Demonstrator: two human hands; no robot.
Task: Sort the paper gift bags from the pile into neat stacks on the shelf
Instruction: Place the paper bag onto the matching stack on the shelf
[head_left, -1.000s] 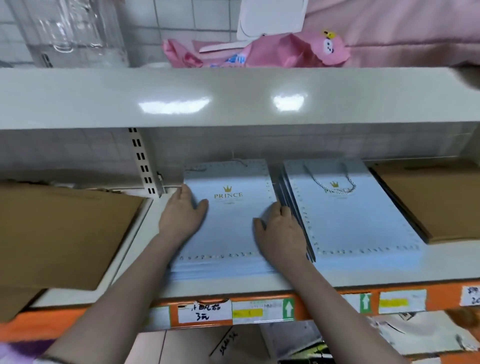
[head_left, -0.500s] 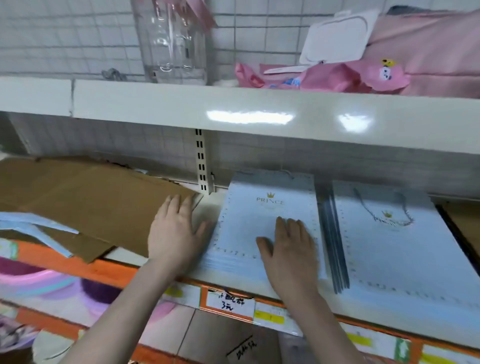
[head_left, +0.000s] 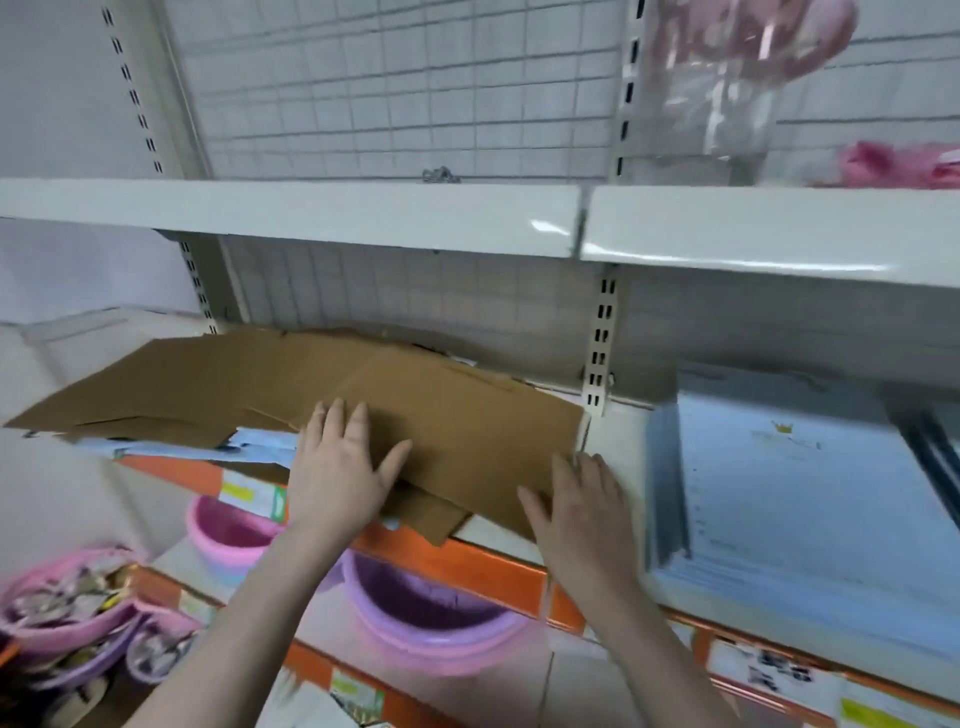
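Observation:
A neat stack of pale blue paper gift bags (head_left: 810, 499) with a gold crown print lies flat on the white shelf (head_left: 623, 447) at the right. To its left, brown cardboard sheets (head_left: 291, 384) cover the shelf, and light blue bags (head_left: 260, 448) stick out from under their front edge. My left hand (head_left: 340, 467) lies flat with straight fingers on the cardboard's front part. My right hand (head_left: 582, 512) is open at the cardboard's right corner, near the shelf's front edge. Neither hand holds anything.
An upper white shelf (head_left: 322, 213) overhangs, carrying a clear container (head_left: 711, 98) and pink items (head_left: 898, 163). The shelf front is an orange rail with price labels (head_left: 457, 566). Below stand pink and purple plastic basins (head_left: 426, 618), and at the bottom left basins filled with small goods (head_left: 67, 613).
The view has swung left. Both hands have left the blue bag stack and moved left onto the brown cardboard, the right hand to its corner.

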